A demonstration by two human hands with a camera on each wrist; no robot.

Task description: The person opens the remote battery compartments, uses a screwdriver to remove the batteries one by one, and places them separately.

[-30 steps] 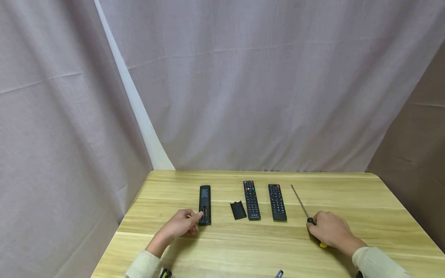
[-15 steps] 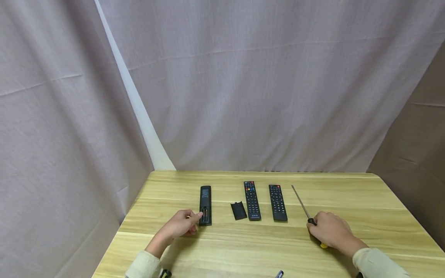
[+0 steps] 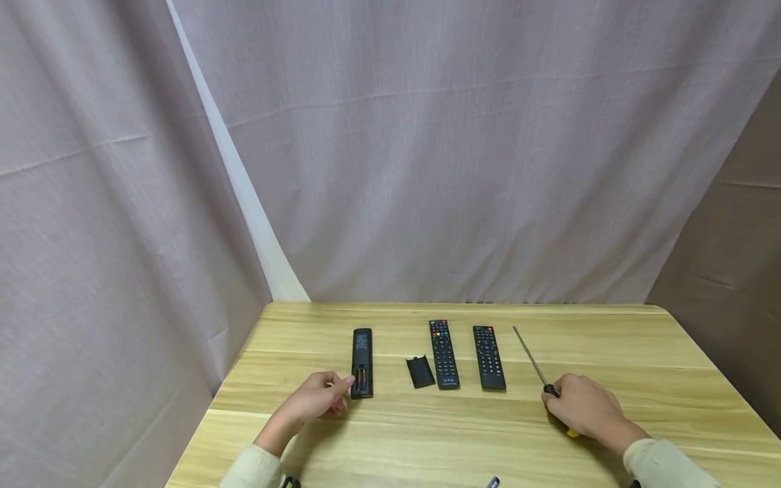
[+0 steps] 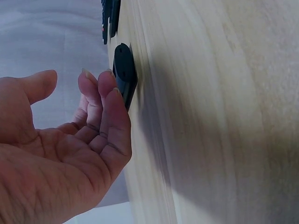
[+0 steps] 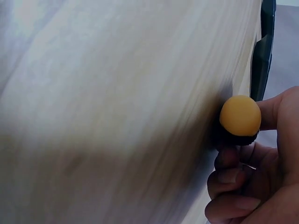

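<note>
By the left hand [image 3: 314, 396], a remote [image 3: 363, 359] bears illegible print [image 3: 362, 341].

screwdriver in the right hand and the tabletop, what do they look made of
Screwdriver shaft: probably steel, thin and grey with a metallic look. Black handle: mostly hidden, perhaps plastic or rubber. Yellow end: likely plastic, smooth and rounded. Tabletop: wood or wood-look laminate, can't tell which; streaky grain, soft sheen.

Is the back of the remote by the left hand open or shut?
Open: its battery slot shows uncovered, and a black cover lies apart.
</note>
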